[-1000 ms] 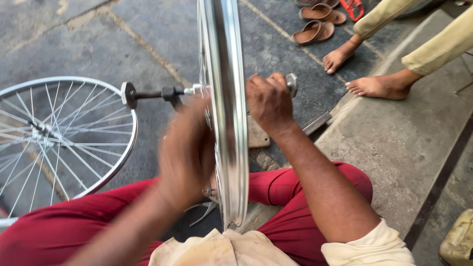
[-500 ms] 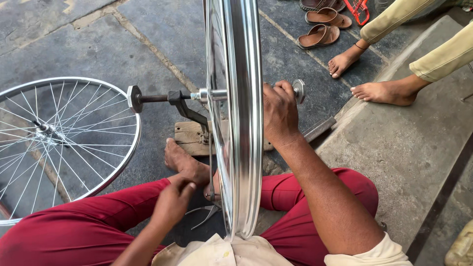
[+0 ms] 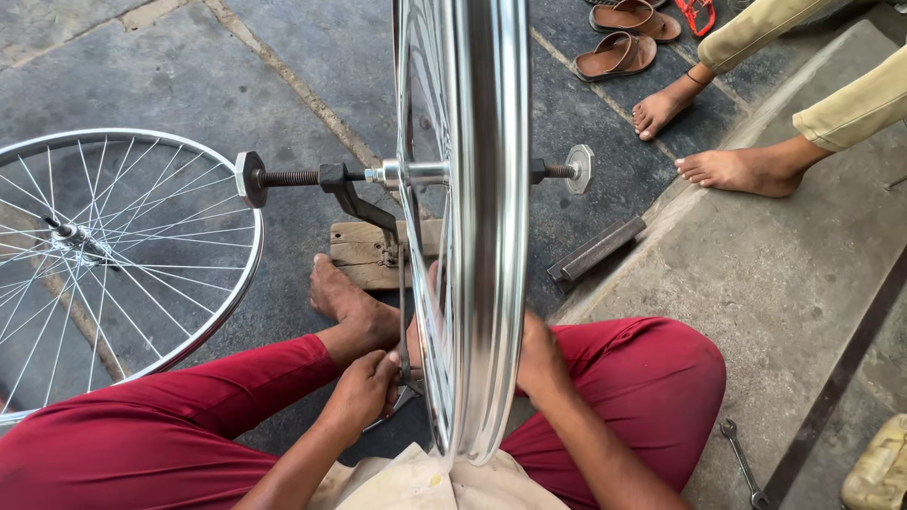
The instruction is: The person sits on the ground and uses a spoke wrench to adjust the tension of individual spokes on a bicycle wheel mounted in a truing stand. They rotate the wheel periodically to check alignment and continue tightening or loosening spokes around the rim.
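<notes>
A shiny silver bicycle wheel (image 3: pixel 487 189) stands upright on a black truing stand (image 3: pixel 354 194), edge-on to me, its threaded axle ending in a nut at each side. My left hand (image 3: pixel 364 387) is low on the left of the rim, fingers pinched on a spoke near the rim with a small tool. My right hand (image 3: pixel 539 359) rests against the right side of the rim near its bottom, fingers partly hidden behind it. My bare foot (image 3: pixel 345 302) lies by the stand's wooden base (image 3: pixel 364 253). I sit in red trousers.
A second spoked wheel (image 3: pixel 104 255) lies flat on the stone floor at left. A spanner (image 3: pixel 742 463) lies at lower right, a metal bar (image 3: pixel 595 250) beside the raised slab. Another person's bare feet (image 3: pixel 727 170) and brown sandals (image 3: pixel 619 52) are at upper right.
My right hand dropped from the axle nut on the right to the lower rim. My left hand moved in to the spokes near the rim's bottom. The view shifted slightly.
</notes>
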